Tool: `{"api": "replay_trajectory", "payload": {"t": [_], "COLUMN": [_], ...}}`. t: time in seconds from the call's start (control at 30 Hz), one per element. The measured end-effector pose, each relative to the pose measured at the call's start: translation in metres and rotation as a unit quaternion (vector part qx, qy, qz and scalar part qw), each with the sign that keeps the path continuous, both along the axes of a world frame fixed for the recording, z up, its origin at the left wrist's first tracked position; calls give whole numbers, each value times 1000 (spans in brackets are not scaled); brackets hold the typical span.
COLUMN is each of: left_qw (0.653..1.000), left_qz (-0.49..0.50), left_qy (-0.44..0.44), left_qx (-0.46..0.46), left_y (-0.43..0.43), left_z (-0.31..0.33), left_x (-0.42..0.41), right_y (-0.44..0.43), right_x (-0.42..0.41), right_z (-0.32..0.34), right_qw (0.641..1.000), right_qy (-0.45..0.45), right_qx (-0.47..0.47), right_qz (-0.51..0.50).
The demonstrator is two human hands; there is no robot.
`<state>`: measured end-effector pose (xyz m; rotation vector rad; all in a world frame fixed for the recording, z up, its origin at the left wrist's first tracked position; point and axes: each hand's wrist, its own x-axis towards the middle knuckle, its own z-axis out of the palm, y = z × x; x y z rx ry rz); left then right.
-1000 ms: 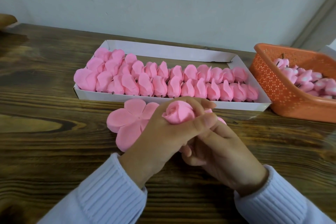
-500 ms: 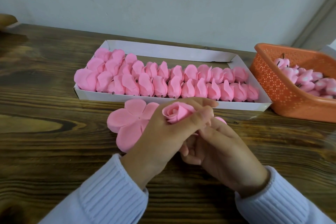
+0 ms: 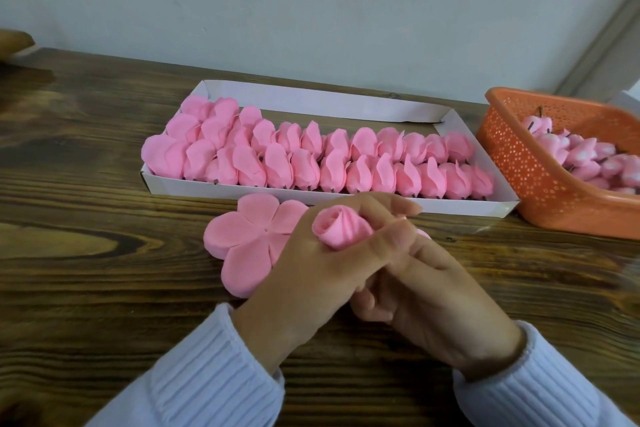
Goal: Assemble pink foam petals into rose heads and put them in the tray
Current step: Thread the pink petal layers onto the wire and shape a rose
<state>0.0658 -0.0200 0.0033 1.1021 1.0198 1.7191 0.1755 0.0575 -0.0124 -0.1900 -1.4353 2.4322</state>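
- We held the rolled rose head (image 3: pixel 341 230) in our left hand (image 3: pixel 311 274). Its fingers (image 3: pixel 389 207) and thumb were curled round the rolled body, so only the spiral end showed.
- The rose head's long axis lay about level and ran roughly along the worktop (image 3: pixel 86 253). The spiral end pointed toward the left edge, and the base was buried in the grip on the right.
- Our right hand (image 3: pixel 433 305) lay under the left and nearer the near edge, with its fingers curled in beneath it. We could not tell whether they pinched the base or held nothing.
- The white cardboard tray (image 3: pixel 381 199) lay just beyond the left fingertips, toward the far edge.
- Finished rose heads (image 3: pixel 311 163) filled two rows along the tray's near side, and a third row filled only its left end. A bare strip ran along the far wall from the middle to the right.
- We judged the left hand to be the nearer one for placing. The free spot lay beyond the fingers and a little right, past both full rows, so the rose head would have to be lifted over them and tipped to match its neighbours.
- A flat five-petal foam cutout (image 3: pixel 249 239) lay on the worktop, partly under the left hand.
- An orange basket (image 3: pixel 540 191) of rose buds (image 3: pixel 581 156) stood toward the right edge, well apart from both hands.
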Motion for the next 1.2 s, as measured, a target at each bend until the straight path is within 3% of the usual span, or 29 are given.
{"api": "replay_trajectory", "payload": {"t": [0.53, 0.7, 0.77, 0.87, 1.13, 1.2], "left_qw": [998, 999, 998, 998, 999, 999], "left_qz": [43, 7, 14, 36, 25, 49], "left_qy": [46, 49, 56, 38, 39, -5], "left_qx": [-28, -5, -15, -16, -7, 11], "left_y": [1, 0, 0, 0, -1, 1], "left_z": [1, -1, -1, 0, 0, -1], "left_x": [-3, -1, -1, -2, -1, -5], "right_y": [-3, -2, -4, -4, -1, 2], "right_x": [-2, -2, -2, -2, -3, -3], "right_z": [-1, -1, -1, 0, 4, 11], "right_qw": [1000, 998, 999, 1000, 999, 997], "right_qy": [14, -37, -18, 12, -21, -37], "right_qx": [-13, 5, 6, 9, 33, 66], "right_qz": [-11, -43, -36, -25, -24, -29]}}
